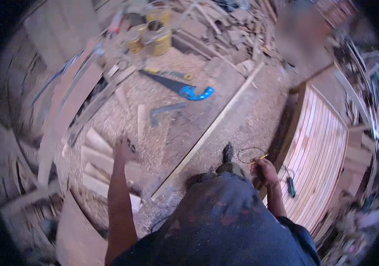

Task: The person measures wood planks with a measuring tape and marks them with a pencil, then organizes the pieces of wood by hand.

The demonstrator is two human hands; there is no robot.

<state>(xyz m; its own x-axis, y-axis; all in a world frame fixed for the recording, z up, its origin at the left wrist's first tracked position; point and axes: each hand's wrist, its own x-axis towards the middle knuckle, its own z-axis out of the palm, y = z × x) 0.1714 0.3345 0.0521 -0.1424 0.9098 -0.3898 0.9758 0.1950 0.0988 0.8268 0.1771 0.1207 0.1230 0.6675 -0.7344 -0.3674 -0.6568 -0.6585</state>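
My left hand is over short pale boards on the shavings-strewn floor, slightly blurred, its fingers seemingly apart and nothing visible in them. Closed at my right side, my right hand grips a thin yellow pencil. A dark thin loop of cord shows beside those fingers. Between my hands a long narrow wood strip runs diagonally across the floor. Ahead of it lie a handsaw with a blue handle and a grey metal square.
A slatted wood panel stands at my right, with a dark green tool on it. Yellow cans and scrap wood fill the back. A blurred person is at upper right. Planks lean left.
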